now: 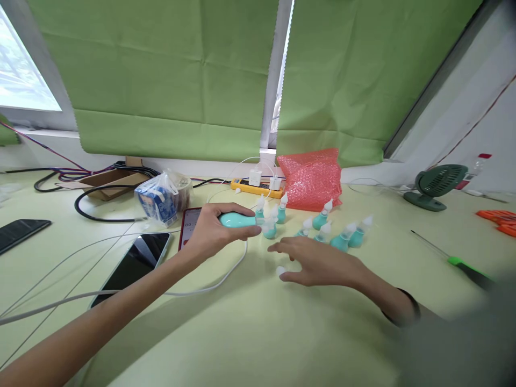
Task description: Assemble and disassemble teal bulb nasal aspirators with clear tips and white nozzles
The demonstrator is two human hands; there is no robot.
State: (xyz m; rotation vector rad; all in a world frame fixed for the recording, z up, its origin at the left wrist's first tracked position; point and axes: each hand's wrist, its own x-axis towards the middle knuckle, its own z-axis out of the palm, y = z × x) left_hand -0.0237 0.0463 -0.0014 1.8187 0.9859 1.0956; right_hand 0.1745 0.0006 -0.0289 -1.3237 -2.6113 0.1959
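Observation:
My left hand (215, 228) is wrapped round a teal nasal aspirator (237, 220), its bulb in the grip and its clear neck pointing right. My right hand (318, 262) hovers low over the table with thumb and fingers apart. A small white piece (280, 271) shows at the right thumb's tip; whether it touches the thumb I cannot tell. Behind the hands several more teal aspirators with pale tips stand, among them one (281, 209) near the power strip and one (321, 216) farther right. A tilted aspirator (358, 234) is at the right of the group.
A red bubble-wrap bag (312, 180) lies behind the aspirators, beside a yellow power strip (258, 188). Phones (139, 260) and a white cable (209, 290) lie left. A plastic-wrapped blue package (157, 203) is farther back. Right are a green fan (439, 183) and screwdriver (455, 261).

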